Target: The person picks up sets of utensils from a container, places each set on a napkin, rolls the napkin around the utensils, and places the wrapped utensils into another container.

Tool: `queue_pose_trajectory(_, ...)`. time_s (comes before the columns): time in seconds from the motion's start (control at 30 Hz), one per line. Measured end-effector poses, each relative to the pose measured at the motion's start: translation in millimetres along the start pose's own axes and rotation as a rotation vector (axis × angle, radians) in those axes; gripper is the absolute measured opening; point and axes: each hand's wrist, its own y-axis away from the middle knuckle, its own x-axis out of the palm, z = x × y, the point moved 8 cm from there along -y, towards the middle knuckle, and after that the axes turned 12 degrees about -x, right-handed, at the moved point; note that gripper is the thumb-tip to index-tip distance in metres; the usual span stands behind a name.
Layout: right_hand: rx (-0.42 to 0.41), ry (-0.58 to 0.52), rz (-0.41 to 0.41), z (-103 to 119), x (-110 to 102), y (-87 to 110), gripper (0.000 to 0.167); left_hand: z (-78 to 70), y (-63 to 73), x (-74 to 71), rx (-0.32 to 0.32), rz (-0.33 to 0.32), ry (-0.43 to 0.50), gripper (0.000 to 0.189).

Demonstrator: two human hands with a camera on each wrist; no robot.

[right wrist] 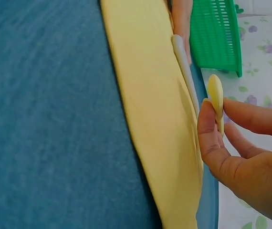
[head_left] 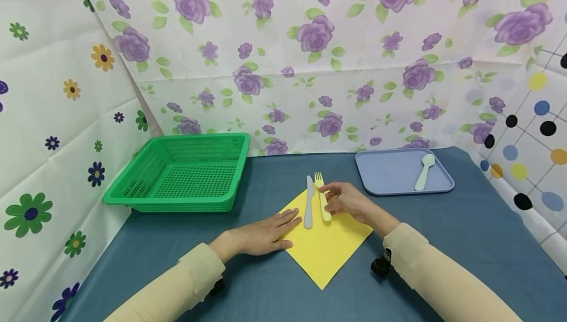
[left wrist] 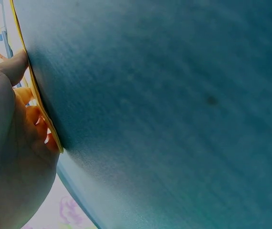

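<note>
A yellow napkin (head_left: pixel 322 255) lies like a diamond on the table. On its upper half rests a grey knife (head_left: pixel 308 204), blade pointing away. My left hand (head_left: pixel 264 233) lies flat on the napkin's left corner, fingers straight, fingertips close to the knife. Between thumb and fingers my right hand (head_left: pixel 350 201) pinches a pale yellow fork (head_left: pixel 325 209), just right of the knife, with its tines pointing away. In the right wrist view the fork (right wrist: pixel 215 95) shows its rounded handle end above the napkin (right wrist: pixel 148 109).
A green plastic basket (head_left: pixel 177 205) stands at the back left. At the back right, a blue-grey tray (head_left: pixel 385 172) bears a pale green spoon (head_left: pixel 425 171). Flowered cloth (head_left: pixel 283 56) hangs behind the dark blue tabletop (head_left: pixel 266 292).
</note>
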Motion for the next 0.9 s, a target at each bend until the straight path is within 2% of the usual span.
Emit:
queue_pose_trajectory(0.57, -0.012, -0.001, 0.019, -1, 9, -1.4, 0.052, 0.8, -0.5, 1.2, 0.001, -0.008, -0.007, 0.068)
queue_pose_trajectory(0.9, -0.022, 0.041, 0.017, -2, 16, -1.5, 0.051, 1.3, -1.0, 1.8, -0.006, -0.005, 0.001, 0.068)
